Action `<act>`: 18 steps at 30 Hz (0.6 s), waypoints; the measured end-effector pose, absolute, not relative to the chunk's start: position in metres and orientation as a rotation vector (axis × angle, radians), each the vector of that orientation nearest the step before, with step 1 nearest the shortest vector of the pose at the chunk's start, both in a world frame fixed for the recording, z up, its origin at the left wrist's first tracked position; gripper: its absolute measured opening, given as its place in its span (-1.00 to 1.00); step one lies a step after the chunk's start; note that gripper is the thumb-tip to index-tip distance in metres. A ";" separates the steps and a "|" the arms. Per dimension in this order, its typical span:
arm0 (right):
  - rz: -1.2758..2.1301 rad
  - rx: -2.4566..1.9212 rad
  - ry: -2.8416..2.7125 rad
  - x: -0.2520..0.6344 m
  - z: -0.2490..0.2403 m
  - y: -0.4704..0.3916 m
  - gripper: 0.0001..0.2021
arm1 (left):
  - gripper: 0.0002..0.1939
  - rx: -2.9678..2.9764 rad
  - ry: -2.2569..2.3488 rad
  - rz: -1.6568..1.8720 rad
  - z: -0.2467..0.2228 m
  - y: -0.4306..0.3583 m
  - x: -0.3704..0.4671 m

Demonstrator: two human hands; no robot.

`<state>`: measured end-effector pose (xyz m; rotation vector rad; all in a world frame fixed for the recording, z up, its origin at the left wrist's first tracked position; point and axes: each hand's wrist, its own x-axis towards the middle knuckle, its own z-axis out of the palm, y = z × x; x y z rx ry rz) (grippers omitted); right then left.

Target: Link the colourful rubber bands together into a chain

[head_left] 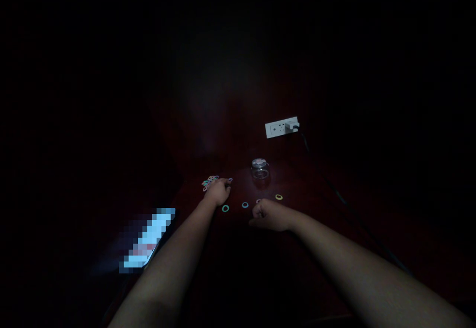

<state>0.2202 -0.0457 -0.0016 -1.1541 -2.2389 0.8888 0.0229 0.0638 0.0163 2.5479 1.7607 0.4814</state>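
Observation:
Small coloured rings that look like hair ties lie on a dark red tabletop (297,184). My left hand (218,192) is palm down beside a heap of them (205,184), its visible fingers apart and its fingertips close to a pale ring (230,179). A green ring (225,208), a blue ring (245,205) and a yellow ring (278,197) are spaced out in a row. Between the blue and yellow ones, a pinkish ring (258,201) is partly covered by my right hand (273,215). The fingers of that hand are curled in; whatever they hold is hidden.
A clear jar with a lid (259,169) stands behind the row. On the wall, a white socket (281,127) holds a plug with a cable (340,197) running down the right side. A lit, blurred-out screen (150,238) lies at the left. The surroundings are very dark.

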 end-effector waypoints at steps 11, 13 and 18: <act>0.844 -1.167 -2.250 0.217 0.000 -0.044 -0.73 | -0.76 2.477 1.752 0.417 0.019 0.101 0.042; 0.829 -1.164 -2.248 0.217 0.001 -0.044 -0.73 | -0.78 2.480 1.732 0.502 0.023 0.098 0.040; 0.842 -1.182 -2.268 0.217 0.001 -0.046 -0.73 | -0.80 2.450 1.655 0.772 0.036 0.082 0.037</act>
